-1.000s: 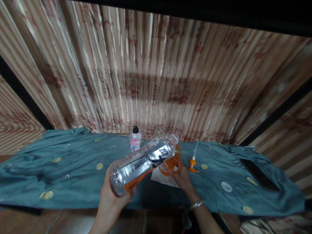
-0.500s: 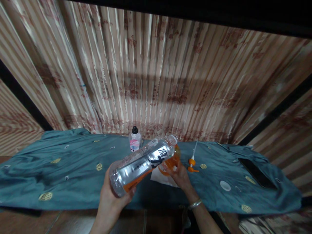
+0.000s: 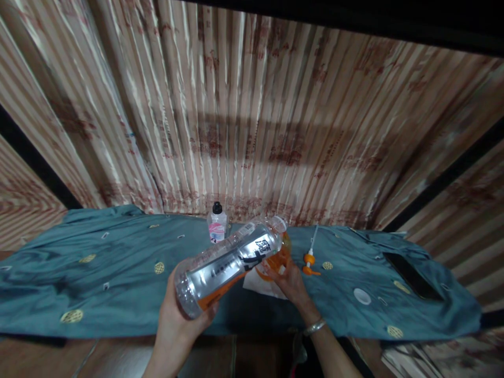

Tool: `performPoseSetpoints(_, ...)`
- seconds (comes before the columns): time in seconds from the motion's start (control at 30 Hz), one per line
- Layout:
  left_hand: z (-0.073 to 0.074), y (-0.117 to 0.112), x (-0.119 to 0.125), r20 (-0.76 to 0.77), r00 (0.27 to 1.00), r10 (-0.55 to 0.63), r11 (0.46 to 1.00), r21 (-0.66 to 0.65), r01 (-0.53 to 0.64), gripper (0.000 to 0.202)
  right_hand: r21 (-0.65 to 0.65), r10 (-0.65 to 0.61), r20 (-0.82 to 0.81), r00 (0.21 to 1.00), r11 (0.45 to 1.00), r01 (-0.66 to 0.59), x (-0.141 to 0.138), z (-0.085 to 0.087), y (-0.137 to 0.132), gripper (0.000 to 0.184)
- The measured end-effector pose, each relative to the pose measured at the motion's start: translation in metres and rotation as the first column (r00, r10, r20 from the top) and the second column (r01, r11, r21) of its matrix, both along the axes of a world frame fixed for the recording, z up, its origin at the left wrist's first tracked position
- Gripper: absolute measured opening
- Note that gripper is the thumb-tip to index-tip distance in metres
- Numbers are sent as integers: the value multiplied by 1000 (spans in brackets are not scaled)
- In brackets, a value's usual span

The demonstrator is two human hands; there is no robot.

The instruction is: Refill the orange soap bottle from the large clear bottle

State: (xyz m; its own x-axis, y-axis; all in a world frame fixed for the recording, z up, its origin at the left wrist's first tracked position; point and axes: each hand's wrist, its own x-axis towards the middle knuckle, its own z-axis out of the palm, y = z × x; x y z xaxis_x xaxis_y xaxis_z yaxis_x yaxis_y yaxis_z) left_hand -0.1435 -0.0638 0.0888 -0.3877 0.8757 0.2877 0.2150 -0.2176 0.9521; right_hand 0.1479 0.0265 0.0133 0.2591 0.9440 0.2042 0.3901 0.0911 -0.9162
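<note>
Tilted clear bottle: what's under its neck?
An orange container, held by the right hand, with a white sheet below it. The clear bottle covers the container's opening.

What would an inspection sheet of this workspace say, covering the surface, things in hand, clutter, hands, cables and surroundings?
Surface: rumpled teal patterned cloth spread over a table.
Job's things: large clear bottle, tilted, its neck above an orange container; white paper beneath.
Clutter: orange pump head lying on the cloth; small black-capped bottle upright at the back; white round lid; dark flat object at the right.
Grippers: left hand grips the large clear bottle's base; right hand holds the orange container.
Cables: nothing seen.
Surroundings: striped pleated curtain behind.
</note>
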Motion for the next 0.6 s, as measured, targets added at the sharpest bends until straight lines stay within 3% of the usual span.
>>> performPoseSetpoints(0.17, 7, -2, 0, 95, 995, -15, 998, -60, 20, 87, -6, 13, 26, 1000, 1000, -13, -3, 1, -2, 65)
performPoseSetpoints(0.47, 18, -5, 1, 130, 991, -24, 996, -77, 34, 87, -24, -13, -31, 999, 1000, 13, -9, 8, -7, 58)
performPoseSetpoints(0.6, 18, -5, 1, 118, 993, -16, 996, -85, 26, 86, -19, -3, -40, 999, 1000, 2, -9, 9, -7, 63)
